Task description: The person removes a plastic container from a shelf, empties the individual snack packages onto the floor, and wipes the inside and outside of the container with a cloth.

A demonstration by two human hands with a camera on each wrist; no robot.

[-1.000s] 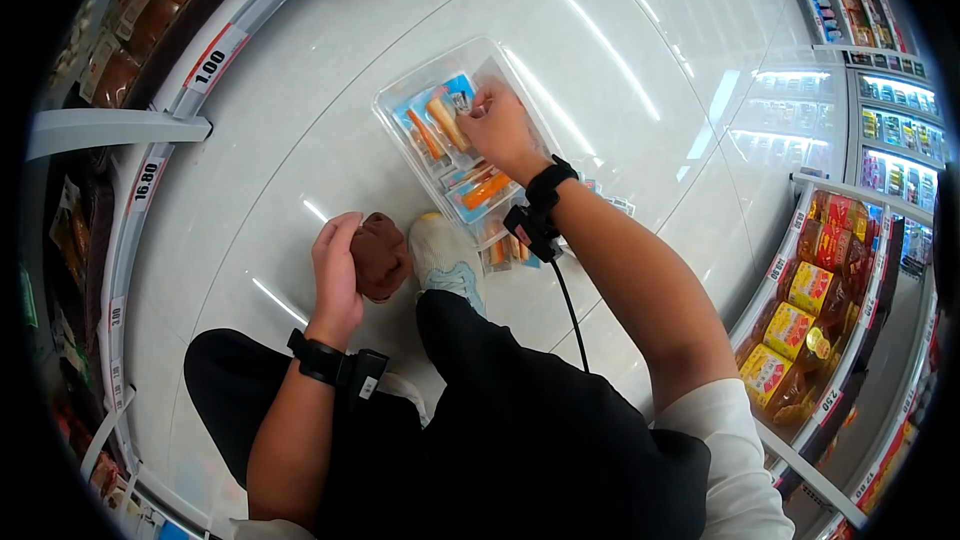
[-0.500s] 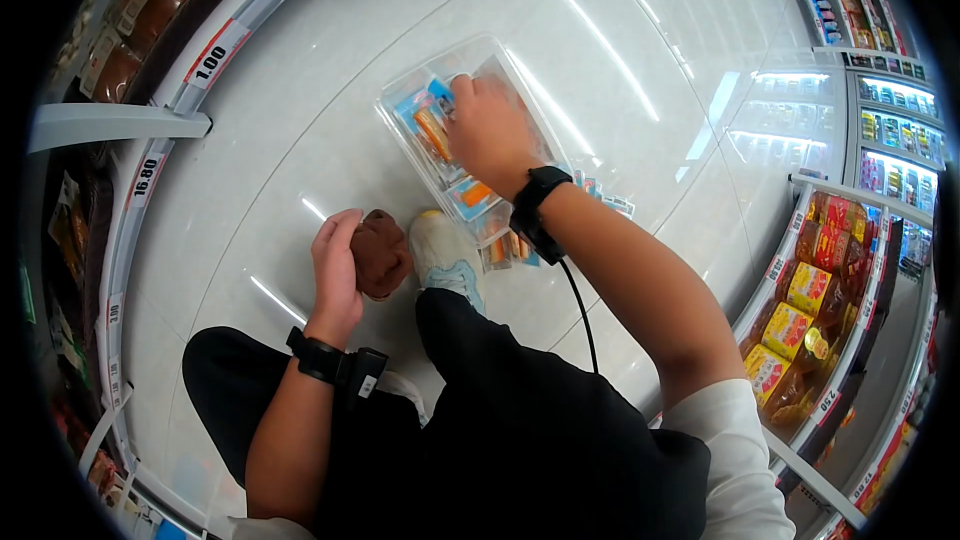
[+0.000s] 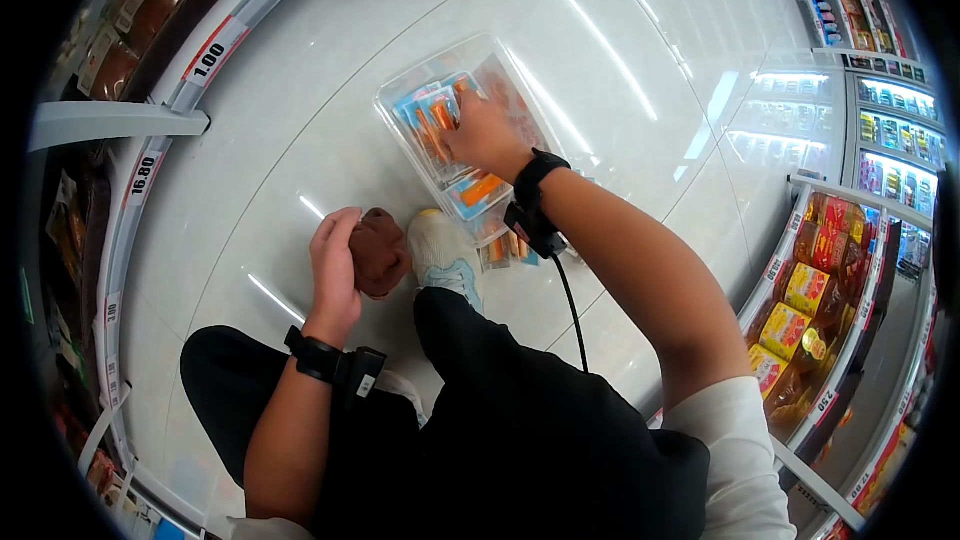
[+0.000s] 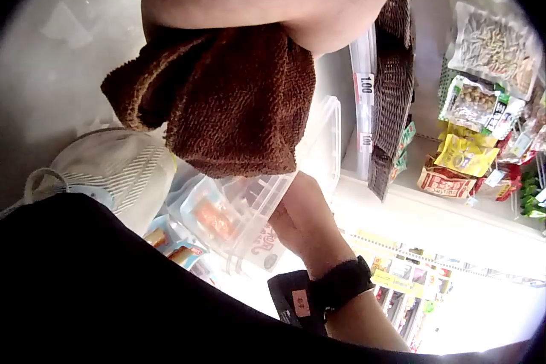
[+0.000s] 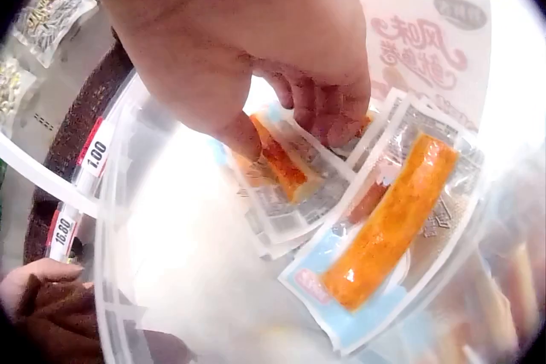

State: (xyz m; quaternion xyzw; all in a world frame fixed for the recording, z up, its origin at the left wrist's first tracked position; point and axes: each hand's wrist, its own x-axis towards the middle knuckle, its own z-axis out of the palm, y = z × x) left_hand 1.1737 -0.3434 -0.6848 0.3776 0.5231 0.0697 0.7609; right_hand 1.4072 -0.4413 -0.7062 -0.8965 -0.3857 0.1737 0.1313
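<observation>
A brown towel [image 3: 380,254] is bunched in my left hand [image 3: 335,270], low over the floor beside a shoe. In the left wrist view the towel [image 4: 243,104] shows its rough pile, folded and hanging below the hand. My right hand [image 3: 487,138] reaches into a clear plastic box [image 5: 111,287] on the floor. Thumb and curled fingers pinch a flat snack packet [image 5: 286,163] with an orange stick inside; the hand covers part of it. Another clear-and-blue packet [image 5: 392,227], also with an orange stick, lies nearer the wrist camera.
More packets [image 3: 500,252] lie on the floor by the box's near end, next to the shoe [image 3: 445,255]. A store shelf with price tags [image 3: 208,58] runs along the left. At the right stands a rack of yellow-labelled bottles [image 3: 785,330].
The right hand has shifted about over the packets inside the box, and the packets beneath it now lie differently. The left hand and towel have stayed nearly still.
</observation>
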